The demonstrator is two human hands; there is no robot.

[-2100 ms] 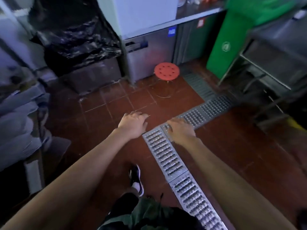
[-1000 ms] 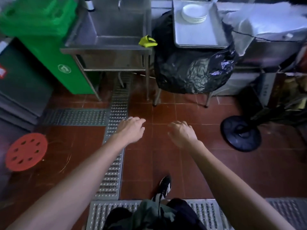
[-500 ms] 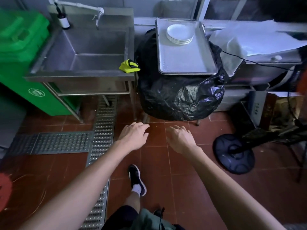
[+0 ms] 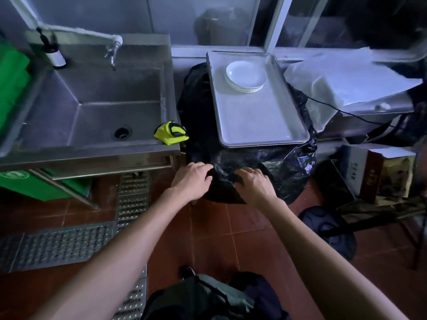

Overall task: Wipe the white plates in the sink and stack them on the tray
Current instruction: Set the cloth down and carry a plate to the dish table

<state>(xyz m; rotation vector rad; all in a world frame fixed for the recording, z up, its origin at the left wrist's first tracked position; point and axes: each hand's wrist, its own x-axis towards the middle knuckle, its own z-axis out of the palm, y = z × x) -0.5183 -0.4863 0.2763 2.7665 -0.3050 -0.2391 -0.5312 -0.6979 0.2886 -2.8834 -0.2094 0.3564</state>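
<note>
A stack of white plates (image 4: 246,76) sits at the far end of a metal tray (image 4: 258,118). The tray lies on a stand wrapped in black plastic (image 4: 272,162). To its left is a steel sink (image 4: 92,107); no plates show in its basin. A yellow cloth (image 4: 171,132) rests on the sink's right rim. My left hand (image 4: 191,179) and my right hand (image 4: 251,183) hover in front of the black plastic, fingers loosely curled, holding nothing.
A tap (image 4: 113,51) and a small bottle (image 4: 54,54) stand at the sink's back. A green bin (image 4: 13,93) is at the far left. Floor drain grates (image 4: 131,204) run below the sink. A fan base (image 4: 330,229) and boxes (image 4: 379,172) sit at the right.
The view has turned from the floor and come closer to the sink and tray. Both hands stay out in front, now near the black plastic.
</note>
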